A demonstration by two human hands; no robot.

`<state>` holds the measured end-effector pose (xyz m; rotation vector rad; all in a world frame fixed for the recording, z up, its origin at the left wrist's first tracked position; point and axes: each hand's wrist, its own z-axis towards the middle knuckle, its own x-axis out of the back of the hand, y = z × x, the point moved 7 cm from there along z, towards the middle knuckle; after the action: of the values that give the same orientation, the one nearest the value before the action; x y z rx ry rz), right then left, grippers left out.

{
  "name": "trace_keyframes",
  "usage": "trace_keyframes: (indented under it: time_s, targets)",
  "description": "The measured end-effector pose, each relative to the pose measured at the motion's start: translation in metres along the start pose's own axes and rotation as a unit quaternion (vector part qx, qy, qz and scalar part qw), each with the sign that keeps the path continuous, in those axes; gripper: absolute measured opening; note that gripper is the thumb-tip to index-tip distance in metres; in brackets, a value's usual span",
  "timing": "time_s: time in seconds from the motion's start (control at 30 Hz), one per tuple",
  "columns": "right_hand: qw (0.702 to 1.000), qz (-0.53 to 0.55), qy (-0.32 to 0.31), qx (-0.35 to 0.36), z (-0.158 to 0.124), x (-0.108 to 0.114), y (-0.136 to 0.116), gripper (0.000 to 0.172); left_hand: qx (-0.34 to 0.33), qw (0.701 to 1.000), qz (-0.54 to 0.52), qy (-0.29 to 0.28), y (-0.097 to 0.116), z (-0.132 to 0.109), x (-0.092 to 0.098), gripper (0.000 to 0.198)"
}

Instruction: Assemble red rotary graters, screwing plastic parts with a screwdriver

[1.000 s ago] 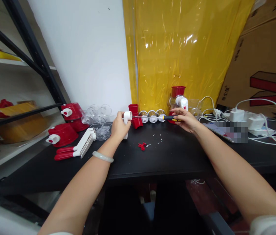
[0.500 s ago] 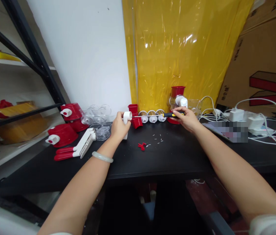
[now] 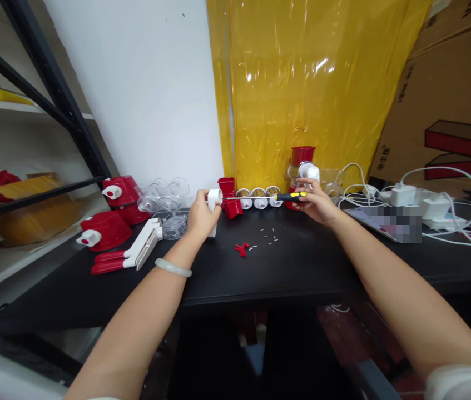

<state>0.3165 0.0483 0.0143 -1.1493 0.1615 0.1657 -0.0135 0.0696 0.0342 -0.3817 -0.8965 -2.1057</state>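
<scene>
Black workbench [image 3: 285, 272] shoved up against a white wall and a yellow plastic curtain [image 3: 302, 83], with cardboard boxes on the right and a tangle of white chargers and cables [image 3: 419, 203] next to them. Parts are spread everywhere: red housings [image 3: 104, 230] and a white-and-red handle piece [image 3: 129, 255] off to the left, clear cups [image 3: 168, 197] behind, a row of little drum blades [image 3: 260, 198] along the back, and tiny screws [image 3: 271, 236] plus a small red bit [image 3: 241, 249] loose in the middle, looks like they're kept within easy reach. The left hand [image 3: 202, 216] is closed around a white round part [image 3: 214, 199], holding it steady off the table so its face points sideways. The right hand [image 3: 318, 203] is wrapped around the black-and-yellow handle of a screwdriver [image 3: 268, 196], which is held level, its thin shaft running straight across to the white part, tip right at it.
</scene>
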Motion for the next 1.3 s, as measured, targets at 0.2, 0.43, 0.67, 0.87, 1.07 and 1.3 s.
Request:
trace_keyframes:
  time_s: [0.2,0.43,0.67,0.87,1.07,1.3]
  targets:
    - [0.999,-0.029,-0.012,0.009,-0.0001,-0.0017,-0.0007,0.056,0.003,1.000,0.002,-0.001,0.0000,-0.0001,0.0002,0.033]
    - [0.998,-0.065,-0.026,-0.003,-0.0009,-0.0045,0.0012,0.046,0.000,1.000,-0.004,0.007,-0.0007,0.0006,0.0013,0.033]
    - [0.995,-0.091,-0.023,0.022,0.0002,-0.0039,0.0019,0.040,0.003,1.000,-0.001,0.004,-0.0011,0.0008,0.0007,0.033]
    - [0.995,-0.094,-0.021,0.033,-0.0002,-0.0044,0.0003,0.047,0.002,1.000,-0.001,0.004,-0.0007,0.0009,0.0009,0.033]
    - [0.990,-0.138,0.005,0.031,0.0044,0.0020,0.0040,0.042,0.004,1.000,0.006,-0.003,0.0009,-0.0004,0.0005,0.033]
    - [0.994,-0.109,-0.008,-0.015,0.0021,0.0000,0.0072,0.037,0.014,1.000,0.011,-0.003,0.0011,0.0001,0.0017,0.033]
